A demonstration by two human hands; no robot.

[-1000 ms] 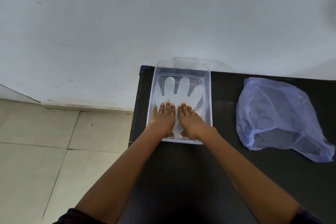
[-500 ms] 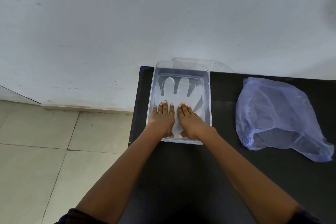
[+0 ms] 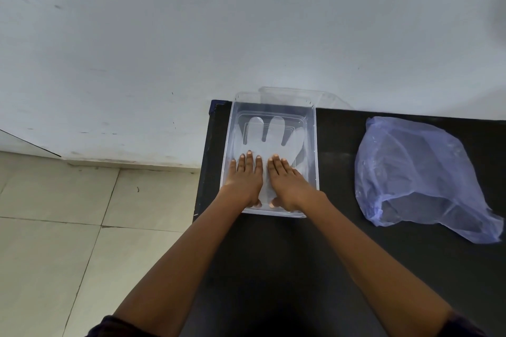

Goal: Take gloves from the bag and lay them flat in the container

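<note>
A clear plastic container sits at the far left end of the black table. Inside it lies a translucent glove, spread flat with its fingers pointing away from me. My left hand and my right hand press side by side on the glove's palm and cuff, fingers straight. A crumpled blue-violet plastic bag lies on the table to the right, its mouth facing me; what it holds is not clear.
The container's clear lid leans behind it against the white wall. The table's left edge is just beside the container, with a tiled floor below.
</note>
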